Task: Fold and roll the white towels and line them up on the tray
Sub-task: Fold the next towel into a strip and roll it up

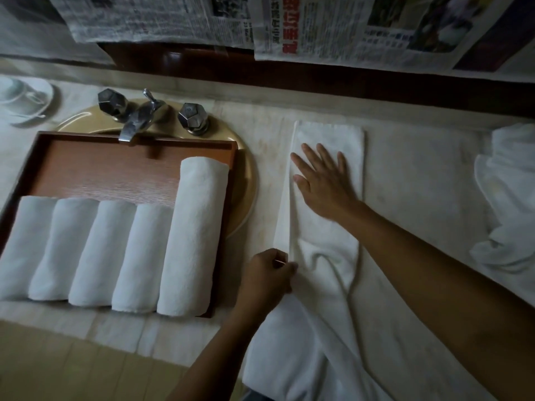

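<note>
We are pressing a long folded white towel point(327, 134) flat on the counter point(419, 183), just right of the tray point(115, 169) | our right hand point(325, 180) is lying on it, fingers straight | our left hand point(267, 273) is pinching its left edge | five rolled towels point(185, 235) are lying side by side in the tray.

Holds the right hand point(324, 180) flat and palm down, right of centre in the frame, fingers straight and slightly spread, pressing on the towel point(330, 134), with the bare forearm running back to the lower right corner. Curls the left hand point(267, 273) just below centre, knuckles up, thumb and forefinger pinching the same towel's left edge, bare forearm rising from the bottom edge.
</note>
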A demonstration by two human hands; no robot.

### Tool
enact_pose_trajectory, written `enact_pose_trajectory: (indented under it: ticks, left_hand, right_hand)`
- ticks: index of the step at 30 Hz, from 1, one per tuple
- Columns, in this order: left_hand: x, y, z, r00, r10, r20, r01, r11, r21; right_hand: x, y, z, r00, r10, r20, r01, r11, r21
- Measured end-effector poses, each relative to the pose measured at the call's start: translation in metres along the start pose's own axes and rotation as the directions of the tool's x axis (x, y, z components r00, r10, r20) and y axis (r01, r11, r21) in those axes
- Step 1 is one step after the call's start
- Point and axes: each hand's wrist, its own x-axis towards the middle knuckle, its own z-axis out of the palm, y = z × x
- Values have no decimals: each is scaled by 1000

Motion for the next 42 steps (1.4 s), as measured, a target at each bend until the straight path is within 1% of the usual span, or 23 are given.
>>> enact_pose_trajectory:
  ticks: [1,2,3,5,7,10,17,19,21,22,24,25,26,28,29,30,31,33,36,40,42]
  left_hand:
    - [-2,3,-1,995,-68,79,81,980,-184]
    - [-4,5,-3,986,-119,119,150,944,-294]
    - [-2,3,-5,983,-155,98,179,932,-315]
    - [1,-7,-10,984,-180,-17,173,964,-201]
    - [6,-15,-13,979,-149,-140,136,986,-95]
    - [8,-18,-14,976,-93,-197,91,996,-19]
    - [9,-17,-10,975,-30,-221,53,994,96]
    - [6,-16,-10,976,-13,-219,38,993,111]
    - [3,-15,-10,974,-8,-227,35,993,116]
    - [2,-15,-10,973,-7,-231,34,993,116]
    - [-1,-15,-7,973,2,-230,29,990,135]
    - [-2,-15,-6,978,-2,-211,29,992,124]
    - [-3,-14,-4,986,-23,-164,36,996,79]
    - [-8,-9,-1,995,-96,2,95,992,-88]
    - [-10,-6,0,991,-115,71,123,985,-120]
    - [-10,-6,0,990,-110,89,116,991,-64]
    - [-10,-6,-2,992,-99,74,100,995,-6]
    - [-6,-11,-8,997,-70,-17,71,995,68]
    - [-1,-19,-15,995,-60,-75,65,996,68]
    - [-1,-27,-15,989,-11,-149,32,989,143]
    - [0,-27,-13,985,5,-170,21,989,149]
  right_hand:
    - [0,1,1,1000,5,-4,-5,1000,0]
    - [0,2,1,1000,9,-6,-9,1000,-2]
    - [0,2,1,1000,10,-6,-10,1000,-2]
    - [1,3,0,1000,6,-2,-6,1000,0]
    - [3,4,0,1000,0,-6,0,1000,5]
    - [4,5,0,1000,1,-14,-1,1000,9]
    - [5,4,-5,1000,-11,9,11,1000,2]
    - [-8,-6,-8,998,-55,-44,55,998,16]
    - [-35,-17,-3,989,-106,-103,113,991,68]
    - [-50,-20,1,988,-117,-99,126,988,87]
    - [-67,-18,6,991,-127,-37,129,988,81]
    - [-66,-14,6,992,-128,-15,129,989,75]
    - [-60,-11,4,992,-124,-8,125,990,70]
    - [-44,-5,0,993,-116,-3,116,992,54]
    - [-36,-2,-2,993,-115,2,114,992,47]
    - [-29,0,-2,993,-116,9,116,992,40]
    - [-25,2,-2,993,-118,11,118,992,34]
    - [-22,3,-2,993,-122,4,121,992,32]
    - [-20,3,-2,993,-116,-14,116,993,27]
    - [-19,4,-1,994,-111,-15,111,994,25]
    - [-20,4,-2,993,-116,-7,116,993,21]
